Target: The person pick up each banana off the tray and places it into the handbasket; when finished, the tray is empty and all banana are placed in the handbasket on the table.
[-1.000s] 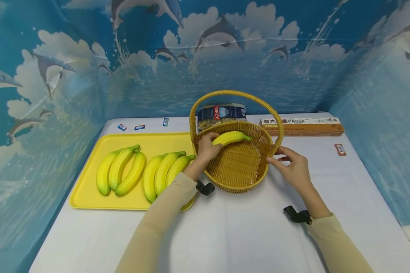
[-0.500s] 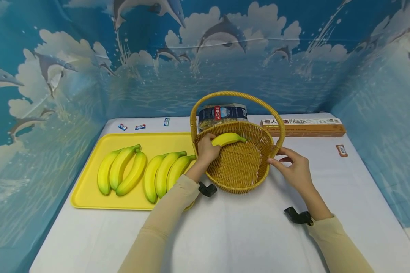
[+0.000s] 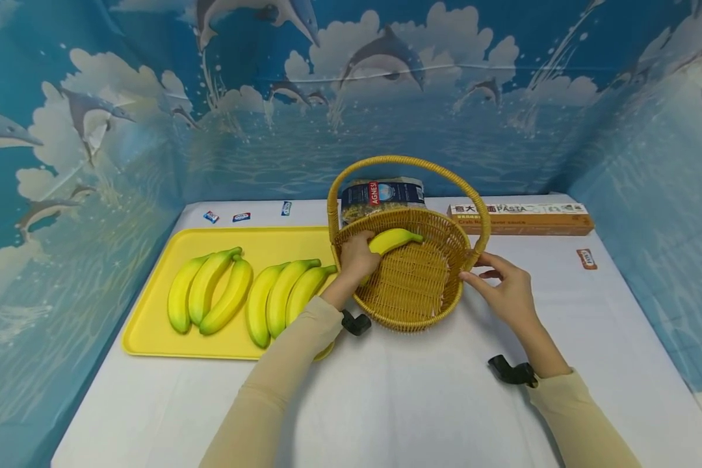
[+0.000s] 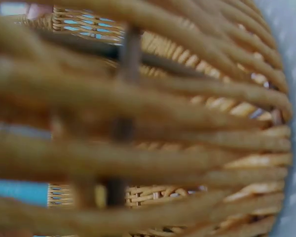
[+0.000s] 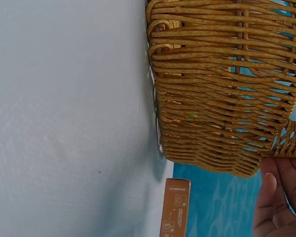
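A round wicker basket (image 3: 409, 318) with a tall arched handle stands on the white table. Reaching over its left rim, my left hand (image 3: 357, 257) holds a yellow banana (image 3: 394, 239) down inside; the banana's stem points right, and its middle is hidden behind the hand. My right hand (image 3: 506, 289) pinches the basket's right rim at the foot of the handle, thumb in front. The right wrist view shows those fingers (image 5: 267, 192) at the rim beside the woven wall (image 5: 222, 94). Only blurred wicker (image 4: 163, 113) fills most of the left wrist view.
On the left, a yellow tray (image 3: 210, 348) bears several bananas (image 3: 225, 296) in two groups. Behind the basket stand a pasta bag (image 3: 380, 198) and, to the right, a long pasta box (image 3: 526, 220). Small wrapped pieces lie along the back and one wrapper (image 3: 587, 259) at the right.
My left hand has sunk slightly with the banana, whose stem end has shifted a little left within the basket. The right hand keeps its hold on the rim.
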A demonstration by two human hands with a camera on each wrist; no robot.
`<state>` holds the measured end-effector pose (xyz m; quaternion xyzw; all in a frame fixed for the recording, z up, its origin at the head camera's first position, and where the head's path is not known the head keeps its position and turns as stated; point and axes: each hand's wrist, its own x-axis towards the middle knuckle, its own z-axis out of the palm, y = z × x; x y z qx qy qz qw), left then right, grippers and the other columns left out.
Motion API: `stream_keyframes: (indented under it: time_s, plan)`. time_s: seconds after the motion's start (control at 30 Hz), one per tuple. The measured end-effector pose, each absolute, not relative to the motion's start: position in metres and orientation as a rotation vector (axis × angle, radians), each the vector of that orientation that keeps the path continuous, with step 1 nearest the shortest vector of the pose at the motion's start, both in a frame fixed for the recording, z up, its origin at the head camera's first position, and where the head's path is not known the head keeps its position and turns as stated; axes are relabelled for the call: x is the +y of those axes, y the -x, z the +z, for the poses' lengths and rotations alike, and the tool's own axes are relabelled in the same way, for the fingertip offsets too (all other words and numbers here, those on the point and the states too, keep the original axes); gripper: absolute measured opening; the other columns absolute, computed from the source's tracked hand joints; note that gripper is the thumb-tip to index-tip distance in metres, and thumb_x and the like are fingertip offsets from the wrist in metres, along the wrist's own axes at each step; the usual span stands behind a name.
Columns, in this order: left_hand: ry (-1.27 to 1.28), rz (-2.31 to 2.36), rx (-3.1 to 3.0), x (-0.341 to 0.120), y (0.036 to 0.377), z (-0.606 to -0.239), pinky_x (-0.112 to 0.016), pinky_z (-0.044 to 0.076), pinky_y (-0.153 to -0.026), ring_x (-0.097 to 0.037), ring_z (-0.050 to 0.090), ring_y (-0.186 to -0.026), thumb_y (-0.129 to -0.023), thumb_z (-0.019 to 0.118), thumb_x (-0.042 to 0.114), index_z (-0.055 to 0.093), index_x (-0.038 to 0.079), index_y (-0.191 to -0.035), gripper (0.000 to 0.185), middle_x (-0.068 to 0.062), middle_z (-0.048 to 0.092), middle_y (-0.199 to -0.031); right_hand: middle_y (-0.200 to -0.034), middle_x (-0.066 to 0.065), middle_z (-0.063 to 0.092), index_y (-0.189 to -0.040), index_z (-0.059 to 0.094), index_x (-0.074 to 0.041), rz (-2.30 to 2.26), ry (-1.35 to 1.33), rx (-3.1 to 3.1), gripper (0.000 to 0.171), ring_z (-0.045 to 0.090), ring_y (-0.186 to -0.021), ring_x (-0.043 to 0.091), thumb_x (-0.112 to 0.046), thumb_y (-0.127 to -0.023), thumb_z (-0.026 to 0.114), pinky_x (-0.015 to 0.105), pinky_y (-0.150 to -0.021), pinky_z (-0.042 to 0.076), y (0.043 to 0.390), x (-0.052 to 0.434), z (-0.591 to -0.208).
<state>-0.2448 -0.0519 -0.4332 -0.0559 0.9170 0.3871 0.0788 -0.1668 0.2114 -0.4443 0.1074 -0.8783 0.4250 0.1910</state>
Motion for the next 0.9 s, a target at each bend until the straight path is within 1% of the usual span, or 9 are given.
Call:
stream_keyframes:
  time_s: [0.1, 0.2, 0.27, 0.43, 0.6, 0.67, 0.77, 0.8, 0.9]
  plan:
    - [0.106, 1.084, 2.768, -0.051, 0.246, -0.434, -0.035, 0.042, -0.078, -0.034, 0.052, -0.122, -0.091, 0.064, 0.008, 0.051, 0.017, -0.143, 0.055, -0.009, 0.054, -0.142, -0.106, 0.021, 0.070, -0.123, 0.066, 0.001, 1.197, -0.301, -2.457, 0.045, 0.047, -0.088, -0.020, -0.014, -0.082, 0.079, 0.001, -0.074, 0.041, 0.167, 0.213, -0.445]
    - [0.067, 1.041, 2.784, -0.051, 0.246, -0.436, -0.034, 0.044, -0.077, -0.032, 0.056, -0.113, -0.091, 0.063, 0.008, 0.050, 0.015, -0.143, 0.055, -0.010, 0.056, -0.139, -0.105, 0.021, 0.070, -0.123, 0.066, 0.001, 1.204, -0.303, -2.450, 0.045, 0.047, -0.089, -0.021, -0.013, -0.082, 0.079, 0.002, -0.074, 0.042, 0.167, 0.213, -0.447]
    - [0.068, 1.045, 2.783, -0.051, 0.245, -0.436, -0.036, 0.045, -0.080, -0.032, 0.056, -0.115, -0.090, 0.063, 0.006, 0.050, 0.014, -0.143, 0.055, -0.011, 0.056, -0.138, -0.105, 0.021, 0.070, -0.123, 0.066, 0.001, 1.207, -0.305, -2.451, 0.045, 0.047, -0.090, -0.021, -0.014, -0.082, 0.079, 0.002, -0.074, 0.043, 0.167, 0.213, -0.448]
    - [0.106, 1.074, 2.765, -0.052, 0.242, -0.437, -0.044, 0.045, -0.095, -0.039, 0.044, -0.130, -0.088, 0.062, 0.004, 0.049, 0.012, -0.143, 0.057, -0.015, 0.053, -0.140, -0.105, 0.021, 0.070, -0.124, 0.066, 0.000, 1.206, -0.315, -2.449, 0.046, 0.048, -0.090, -0.021, -0.013, -0.082, 0.079, 0.004, -0.074, 0.044, 0.168, 0.214, -0.450]
    - [0.116, 1.093, 2.773, -0.052, 0.242, -0.437, -0.047, 0.044, -0.096, -0.040, 0.043, -0.130, -0.089, 0.061, 0.004, 0.051, 0.011, -0.142, 0.054, -0.016, 0.053, -0.138, -0.106, 0.021, 0.070, -0.124, 0.066, 0.001, 1.213, -0.329, -2.441, 0.046, 0.047, -0.090, -0.021, -0.013, -0.082, 0.079, 0.003, -0.075, 0.044, 0.168, 0.213, -0.449]
    - [0.101, 1.122, 2.788, -0.053, 0.242, -0.437, -0.048, 0.043, -0.099, -0.039, 0.043, -0.130, -0.090, 0.061, 0.007, 0.052, 0.011, -0.141, 0.051, -0.015, 0.053, -0.138, -0.106, 0.021, 0.070, -0.123, 0.066, 0.001, 1.210, -0.331, -2.439, 0.046, 0.048, -0.090, -0.021, -0.012, -0.081, 0.080, 0.003, -0.075, 0.044, 0.168, 0.213, -0.449]
    - [-0.014, 1.235, 2.819, -0.055, 0.240, -0.435, -0.050, 0.041, -0.104, -0.038, 0.042, -0.133, -0.092, 0.063, 0.013, 0.052, 0.010, -0.141, 0.050, -0.015, 0.052, -0.139, -0.106, 0.021, 0.070, -0.122, 0.066, 0.001, 1.207, -0.333, -2.436, 0.046, 0.052, -0.090, -0.015, -0.011, -0.081, 0.080, 0.002, -0.075, 0.043, 0.169, 0.213, -0.449]
    - [-0.086, 1.282, 2.823, -0.056, 0.238, -0.434, -0.050, 0.041, -0.105, -0.037, 0.043, -0.133, -0.093, 0.064, 0.016, 0.051, 0.011, -0.141, 0.050, -0.015, 0.051, -0.140, -0.106, 0.020, 0.070, -0.122, 0.066, 0.001, 1.205, -0.332, -2.436, 0.046, 0.055, -0.091, -0.011, -0.011, -0.081, 0.080, 0.002, -0.075, 0.043, 0.168, 0.213, -0.449]
    - [-0.395, 1.435, 2.778, -0.063, 0.226, -0.423, -0.049, 0.044, -0.104, -0.034, 0.048, -0.129, -0.093, 0.067, 0.021, 0.047, 0.010, -0.145, 0.057, -0.016, 0.050, -0.141, -0.106, 0.021, 0.070, -0.123, 0.066, 0.000, 1.199, -0.323, -2.440, 0.045, 0.054, -0.091, -0.012, -0.012, -0.081, 0.080, 0.001, -0.075, 0.043, 0.168, 0.213, -0.449]
